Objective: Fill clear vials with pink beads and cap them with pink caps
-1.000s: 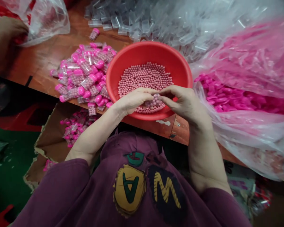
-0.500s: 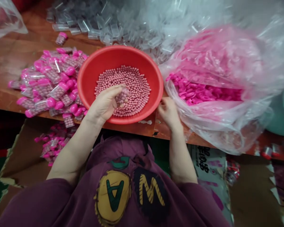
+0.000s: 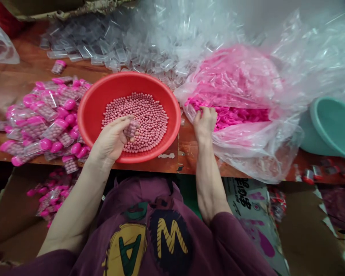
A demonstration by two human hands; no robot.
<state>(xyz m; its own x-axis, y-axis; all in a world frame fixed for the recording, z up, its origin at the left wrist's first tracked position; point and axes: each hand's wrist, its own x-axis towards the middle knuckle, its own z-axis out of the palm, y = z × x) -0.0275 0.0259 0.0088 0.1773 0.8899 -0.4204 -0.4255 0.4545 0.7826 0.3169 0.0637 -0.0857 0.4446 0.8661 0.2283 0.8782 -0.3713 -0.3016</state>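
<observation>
A red bowl (image 3: 94, 103) of small pink beads (image 3: 143, 115) sits on the wooden table's near edge. My left hand (image 3: 112, 136) hovers over the bowl's near side, closed around a small clear container filled with beads (image 3: 131, 128). My right hand (image 3: 204, 120) reaches into the mouth of a clear plastic bag of pink caps (image 3: 238, 115), its fingers curled among the caps; what they hold is hidden.
A heap of filled, pink-capped containers (image 3: 43, 119) lies left of the bowl, with more in a cardboard box (image 3: 50, 191) below the table. Empty clear containers (image 3: 109, 50) pile up behind. A teal basin (image 3: 330, 126) stands at the right.
My hands have separated: the right let go of the container and moved right into the bag of pink caps. The left keeps the filled container over the bowl. The view shifted right.
</observation>
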